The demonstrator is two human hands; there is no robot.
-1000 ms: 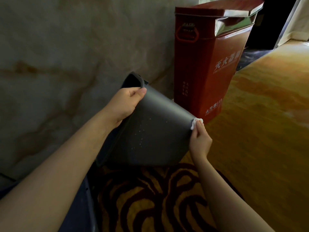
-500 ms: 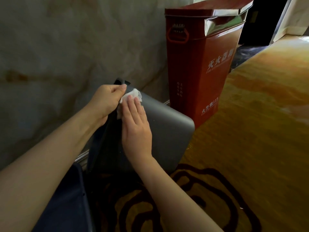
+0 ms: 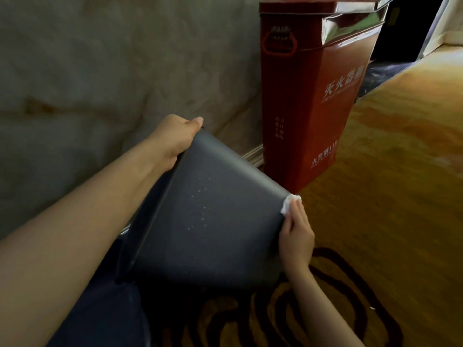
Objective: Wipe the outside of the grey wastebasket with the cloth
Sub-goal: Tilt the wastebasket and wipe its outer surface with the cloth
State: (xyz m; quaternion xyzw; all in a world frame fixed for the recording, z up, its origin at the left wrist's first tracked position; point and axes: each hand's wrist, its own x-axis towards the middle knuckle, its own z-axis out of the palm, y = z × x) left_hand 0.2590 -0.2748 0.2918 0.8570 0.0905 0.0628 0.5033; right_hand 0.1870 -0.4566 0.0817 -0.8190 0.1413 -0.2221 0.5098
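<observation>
The grey wastebasket (image 3: pixel 213 226) lies tipped toward me, its side facing up and speckled with small white spots. My left hand (image 3: pixel 172 140) grips its rim at the upper left. At the basket's bottom right corner my right hand (image 3: pixel 295 234) presses a small white cloth (image 3: pixel 288 205) against the edge, and only a scrap of the cloth shows above my fingers. The basket's opening faces away to the left and is hidden.
A tall red metal box (image 3: pixel 308 101) with white lettering stands against the marble wall (image 3: pixel 87 71) just behind the basket. Patterned gold and dark carpet (image 3: pixel 388 196) spreads to the right. My dark trouser leg (image 3: pixel 100 316) is at the lower left.
My right hand has swept the cloth from the basket's rim, beside my left hand, down the side to the bottom right corner. The left hand keeps its grip on the rim.
</observation>
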